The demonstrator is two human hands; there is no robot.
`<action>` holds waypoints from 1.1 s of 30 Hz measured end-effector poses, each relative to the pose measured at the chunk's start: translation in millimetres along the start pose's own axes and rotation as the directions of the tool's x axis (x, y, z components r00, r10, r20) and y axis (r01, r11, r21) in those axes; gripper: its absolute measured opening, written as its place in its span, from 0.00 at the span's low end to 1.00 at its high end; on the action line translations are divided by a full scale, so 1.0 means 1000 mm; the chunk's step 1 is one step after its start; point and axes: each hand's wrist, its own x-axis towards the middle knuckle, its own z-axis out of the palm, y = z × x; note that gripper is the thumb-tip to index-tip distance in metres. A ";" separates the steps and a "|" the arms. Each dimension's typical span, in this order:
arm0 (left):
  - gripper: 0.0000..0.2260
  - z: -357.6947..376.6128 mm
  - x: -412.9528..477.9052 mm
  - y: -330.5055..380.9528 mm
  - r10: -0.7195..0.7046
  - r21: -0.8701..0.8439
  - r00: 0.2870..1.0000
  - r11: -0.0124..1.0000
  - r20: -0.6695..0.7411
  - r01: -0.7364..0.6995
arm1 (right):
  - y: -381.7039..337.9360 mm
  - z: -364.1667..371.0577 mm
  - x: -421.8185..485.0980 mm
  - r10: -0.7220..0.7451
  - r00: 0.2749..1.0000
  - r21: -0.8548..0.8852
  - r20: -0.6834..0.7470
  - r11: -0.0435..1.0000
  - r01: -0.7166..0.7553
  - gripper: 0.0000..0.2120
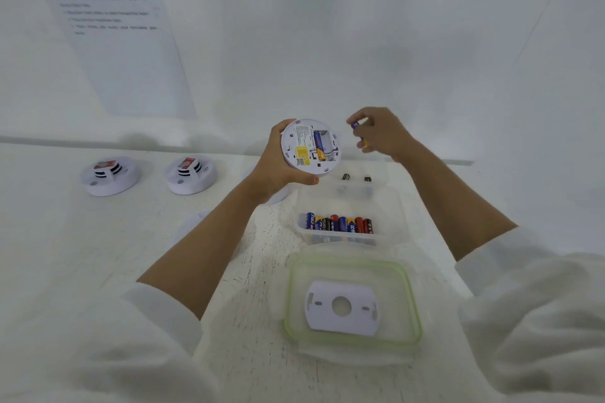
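My left hand (278, 167) grips a round white smoke detector (306, 147) above the table, its back turned toward me. The open battery bay holds one blue-and-yellow battery (318, 144). To the right of the detector, my right hand (379, 132) pinches a second blue-and-yellow battery (357, 127), a short gap away from the bay. A white mounting plate (342, 307) lies inside a green-rimmed lid (352, 342) near me.
A clear tray (339, 235) holds several mixed batteries. Behind it a second clear tray (355, 188) holds two dark batteries. Two more smoke detectors (111, 175) (190, 174) sit face up at the left. A printed sheet (114, 26) hangs on the white wall.
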 end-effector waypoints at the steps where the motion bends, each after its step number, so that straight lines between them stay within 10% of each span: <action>1: 0.44 0.001 -0.002 0.001 -0.002 -0.007 1.000 1.000 -0.003 0.002 | -0.006 -0.005 -0.006 -0.026 0.999 0.036 0.031 0.999 0.025 0.11; 16: 0.47 0.010 -0.027 0.011 0.033 -0.002 0.999 0.999 0.026 -0.032 | -0.044 0.002 -0.051 -0.323 0.932 -0.426 0.163 0.829 0.361 0.12; 33: 0.45 0.013 -0.040 0.009 0.050 -0.070 0.998 0.996 -0.028 -0.052 | -0.014 0.037 -0.072 -0.408 0.912 -0.186 -0.043 0.900 0.394 0.14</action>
